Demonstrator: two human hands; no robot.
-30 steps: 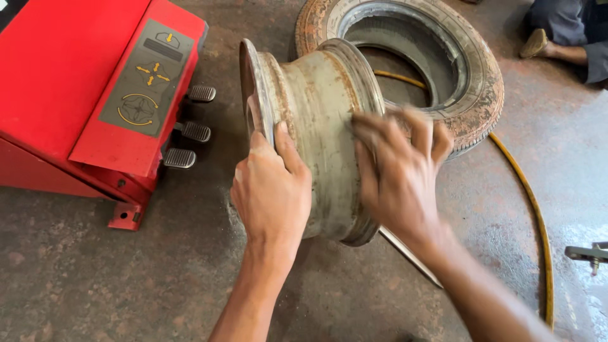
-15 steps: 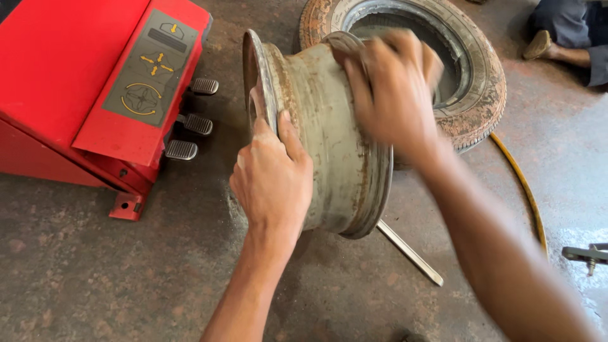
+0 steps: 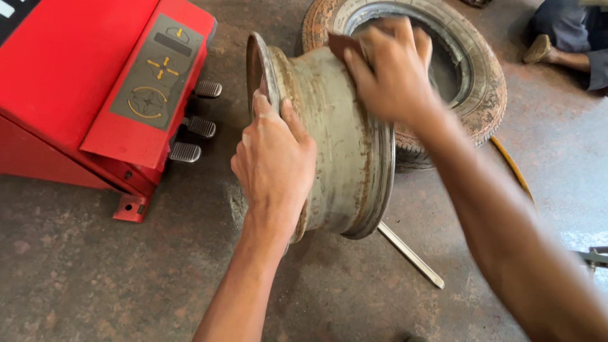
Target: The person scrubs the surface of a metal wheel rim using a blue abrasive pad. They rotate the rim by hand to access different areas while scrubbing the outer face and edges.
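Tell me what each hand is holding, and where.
Left hand grips the wheel rim at its near flange; right hand presses a brown sanding piece on top.

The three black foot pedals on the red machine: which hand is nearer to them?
Left. The left hand grips the grey steel wheel rim's near flange, just right of the pedals. The right hand sits atop the rim, farther away.

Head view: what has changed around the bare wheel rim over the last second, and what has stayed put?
The right hand has slid from the near side of the wheel rim up over its barrel to the far top edge, pressing a small brown pad, blurred. The left hand has kept its grip on the rim's near flange. The rim still stands on edge; the tyre, red machine and flat bar have not moved.
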